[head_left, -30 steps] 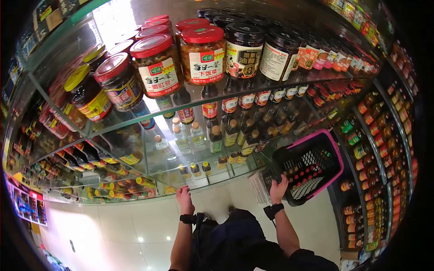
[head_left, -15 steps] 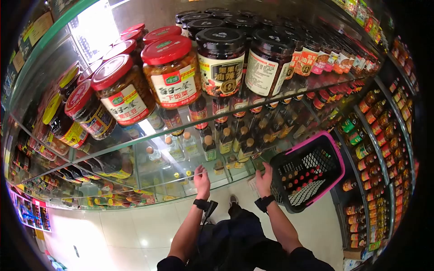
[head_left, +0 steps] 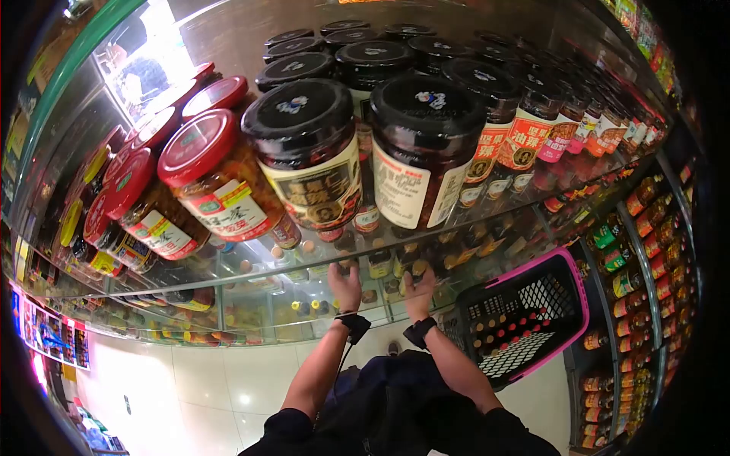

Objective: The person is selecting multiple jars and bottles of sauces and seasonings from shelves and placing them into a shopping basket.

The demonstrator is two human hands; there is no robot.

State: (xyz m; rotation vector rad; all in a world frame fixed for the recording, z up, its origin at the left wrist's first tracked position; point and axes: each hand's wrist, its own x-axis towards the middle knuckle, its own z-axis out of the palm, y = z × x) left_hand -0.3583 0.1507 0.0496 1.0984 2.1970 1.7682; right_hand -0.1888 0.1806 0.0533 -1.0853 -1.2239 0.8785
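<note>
My left hand (head_left: 346, 287) is raised at the front edge of the glass shelf, with its fingers apart and nothing in them. My right hand (head_left: 419, 293) is a little to the right, also empty, its fingers spread. Both hands appear below the upper shelf, near small bottles (head_left: 380, 264) seen through the glass. Above them stand a black-lidded jar with a dark label (head_left: 312, 182) and another with a white label (head_left: 404, 182). Red-lidded jars (head_left: 228, 207) stand to their left. Each wrist wears a black band.
A black basket with a pink rim (head_left: 584, 300) is right of my right hand. Racks of bottles (head_left: 635, 289) line the far right. The glass shelf edge (head_left: 258, 272) runs across in front of me, above the tiled floor (head_left: 201, 380).
The jars look larger and nearer, and the view has shifted. My hands have moved closer together and up to the shelf edge. Neither has taken hold of anything.
</note>
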